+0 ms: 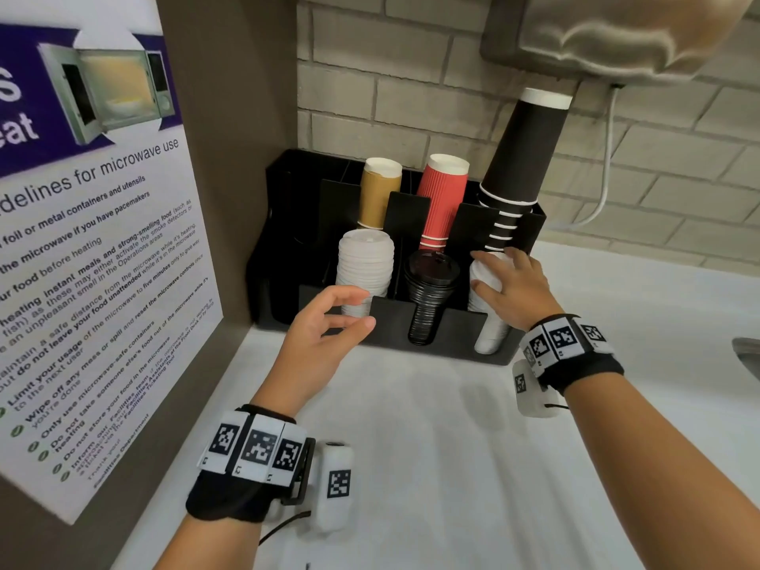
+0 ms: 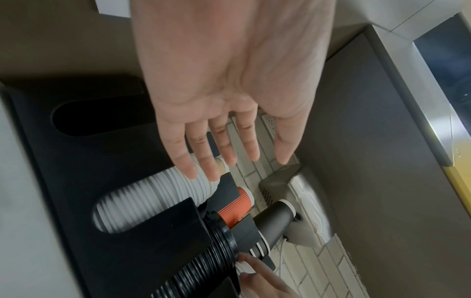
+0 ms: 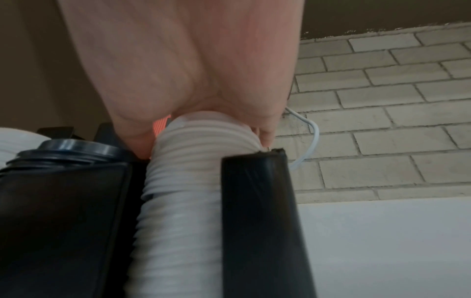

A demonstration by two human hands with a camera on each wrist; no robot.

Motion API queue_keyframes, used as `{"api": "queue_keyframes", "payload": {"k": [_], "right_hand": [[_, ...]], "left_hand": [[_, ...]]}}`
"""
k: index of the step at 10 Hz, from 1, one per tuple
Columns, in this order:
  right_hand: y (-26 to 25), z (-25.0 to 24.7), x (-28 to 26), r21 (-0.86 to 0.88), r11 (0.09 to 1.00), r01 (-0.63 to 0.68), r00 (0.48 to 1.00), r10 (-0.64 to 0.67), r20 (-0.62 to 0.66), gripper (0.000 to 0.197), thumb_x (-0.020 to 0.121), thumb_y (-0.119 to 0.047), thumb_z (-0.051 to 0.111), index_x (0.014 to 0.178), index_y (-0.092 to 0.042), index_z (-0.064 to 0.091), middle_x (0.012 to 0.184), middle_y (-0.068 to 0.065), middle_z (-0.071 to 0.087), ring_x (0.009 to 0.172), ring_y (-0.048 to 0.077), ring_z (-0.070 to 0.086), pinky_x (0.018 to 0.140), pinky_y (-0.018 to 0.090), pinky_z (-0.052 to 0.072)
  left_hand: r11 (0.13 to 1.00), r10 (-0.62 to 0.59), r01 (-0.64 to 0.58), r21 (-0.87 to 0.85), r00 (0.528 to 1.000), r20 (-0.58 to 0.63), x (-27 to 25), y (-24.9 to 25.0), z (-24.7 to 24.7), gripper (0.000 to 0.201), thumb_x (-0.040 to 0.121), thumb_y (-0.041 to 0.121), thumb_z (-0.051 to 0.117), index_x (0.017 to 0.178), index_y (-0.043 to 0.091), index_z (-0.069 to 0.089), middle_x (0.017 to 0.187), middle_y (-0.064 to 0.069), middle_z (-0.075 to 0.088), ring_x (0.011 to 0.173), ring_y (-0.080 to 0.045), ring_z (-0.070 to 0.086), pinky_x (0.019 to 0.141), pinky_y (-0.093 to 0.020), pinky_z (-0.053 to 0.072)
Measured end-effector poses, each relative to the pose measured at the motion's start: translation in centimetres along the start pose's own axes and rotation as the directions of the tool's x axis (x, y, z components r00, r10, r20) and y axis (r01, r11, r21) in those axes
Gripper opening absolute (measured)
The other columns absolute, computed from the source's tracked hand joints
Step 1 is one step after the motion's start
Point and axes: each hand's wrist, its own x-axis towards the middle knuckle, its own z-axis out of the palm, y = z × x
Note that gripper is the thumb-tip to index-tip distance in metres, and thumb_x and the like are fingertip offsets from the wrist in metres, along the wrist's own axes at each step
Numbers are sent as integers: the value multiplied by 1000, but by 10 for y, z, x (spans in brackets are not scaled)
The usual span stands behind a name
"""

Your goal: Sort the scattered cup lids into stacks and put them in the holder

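under the right hand's grip, curled over its top, a ribbed stack of white plastic cup lids sits in the right-end slot of the black plastic holder on the white counter. just left of that grip stands a stack of black plastic lids, and further left a wider white lid stack. the left hand hovers before it, grip wide and holding nothing. seating this stack well likely means pressing straight down, keeping it centred between the slot walls, then letting go without tilting the top lids.
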Motion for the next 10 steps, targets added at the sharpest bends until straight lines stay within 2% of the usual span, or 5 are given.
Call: {"api": "queue_keyframes", "payload": {"k": [4, 5, 7, 9, 10], "right_hand": [[-2, -5, -2, -134, 989, 65, 989, -46, 140, 62, 96, -38, 46, 151, -32, 19, 156, 14, 21, 142, 33, 16, 117, 41, 11], [1, -14, -4, -118, 987, 108, 982, -88, 166, 79, 88, -38, 61, 152, -27, 17, 158, 11, 15, 144, 31, 10, 118, 41, 9], [3, -11, -14, -66, 993, 101, 993, -96, 73, 70, 89, -28, 64, 148, -10, 31, 154, 15, 28, 141, 32, 24, 116, 39, 19], [-5, -17, -21, -47, 997, 66, 993, -61, 102, 71, 91, -34, 59, 150, -17, 24, 156, 9, 23, 144, 27, 17, 117, 48, 14], [-16, -34, -36, 77, 993, 85, 996, -87, 11, 67, 89, -34, 62, 147, -21, 32, 152, 8, 30, 141, 28, 24, 114, 50, 20]], "left_hand": [[1000, 14, -14, -3, 1000, -1, 1, 2, 0, 27, 90, 12, 66, 106, 34, 62, 116, 9, 61, 93, -9, 64, 90, -29, 50], [1000, 17, -17, -14, 1000, 3, 1, 1, 2, 27, 89, 11, 66, 105, 32, 62, 115, 9, 61, 91, -8, 64, 89, -28, 50], [1000, 17, -17, 2, 1000, 15, 10, 2, 3, 25, 90, 14, 66, 105, 34, 62, 114, 12, 61, 93, -11, 63, 91, -31, 49], [998, 53, -55, 21, 997, 63, 27, 12, 11, 22, 91, 18, 66, 103, 36, 62, 106, 18, 61, 91, -7, 60, 73, -18, 51], [995, 90, -92, 34, 994, 58, 28, 18, 19, 23, 92, 16, 64, 100, 38, 63, 105, 18, 62, 91, 0, 59, 86, -26, 48]]}}
